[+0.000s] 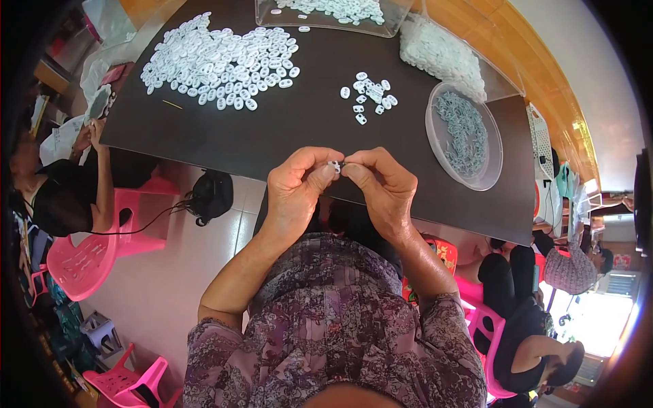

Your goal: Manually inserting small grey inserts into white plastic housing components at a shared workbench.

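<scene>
Dark counter [272, 136] fills the top of the view. At eleven o'clock, a big heap of white oval pieces [221, 60]; at two o'clock, a clear round dish [435, 146] of grey metal bits. A small cluster of white pieces [369, 95] sits at twelve. Left hand [294, 187] and right hand [382, 189] meet at centre, fingers [325, 175] pinched narrow from both sides on one small white piece [335, 165], held just above the counter's near edge.

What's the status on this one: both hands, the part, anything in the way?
Left hand and right hand both pinching one small white part at the table edge. Small pile ahead, untouched. Nothing blocking.
</scene>
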